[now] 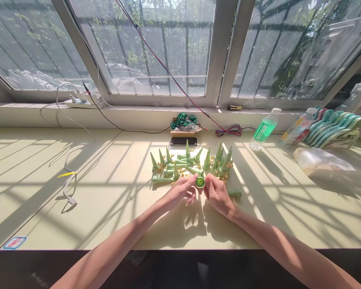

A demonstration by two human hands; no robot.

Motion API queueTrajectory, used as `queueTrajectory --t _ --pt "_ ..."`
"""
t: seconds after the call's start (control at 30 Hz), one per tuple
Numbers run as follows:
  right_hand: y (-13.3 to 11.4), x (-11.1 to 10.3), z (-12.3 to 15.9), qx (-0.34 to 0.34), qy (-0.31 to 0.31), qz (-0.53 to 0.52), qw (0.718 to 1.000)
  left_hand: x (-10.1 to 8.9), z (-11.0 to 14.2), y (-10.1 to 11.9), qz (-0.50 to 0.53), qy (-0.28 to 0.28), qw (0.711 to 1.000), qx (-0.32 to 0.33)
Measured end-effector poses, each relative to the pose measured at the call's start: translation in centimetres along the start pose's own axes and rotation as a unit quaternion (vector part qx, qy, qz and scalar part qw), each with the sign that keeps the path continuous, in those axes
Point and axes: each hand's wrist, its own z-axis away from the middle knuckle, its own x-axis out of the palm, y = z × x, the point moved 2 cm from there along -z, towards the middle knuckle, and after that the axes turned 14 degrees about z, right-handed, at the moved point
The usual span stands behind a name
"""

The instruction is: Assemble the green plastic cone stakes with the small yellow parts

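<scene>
Between my two hands is a green cone-shaped piece (pixel 200 182), its round hollow base turned up toward me. My left hand (pixel 183 190) grips its left side, the thumb at the rim and the other fingers loosely curled below. At the right edge my right hand (pixel 218 194) is closed, fingertips pinched against the rim; whether they hold anything small there is hidden. Just beyond my hands stand several pointed green cones (pixel 224 164), with others lying on their sides (pixel 162 180). Small yellowish parts (pixel 185 175) are scattered among them.
A black phone (pixel 183 141) lies behind the cones, before a small box of green material (pixel 184 122). To the right are a green-labelled bottle (pixel 264 129), another bottle (pixel 297 127), teal hangers (pixel 333 126) and a plastic bag (pixel 321 161). A white cable (pixel 68 192) trails at left.
</scene>
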Motion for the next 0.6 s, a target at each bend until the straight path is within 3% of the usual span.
queueTrajectory --t 0.27,0.6 --pt "0.36 0.13 0.12 0.01 -0.003 -0.005 1.0 -0.29 0.38 0.14 -0.02 -0.034 0.999 0.013" --pt "0.39 0.14 -0.02 0.02 0.004 0.011 1.0 -0.15 0.6 0.2 -0.164 -0.004 0.985 0.051"
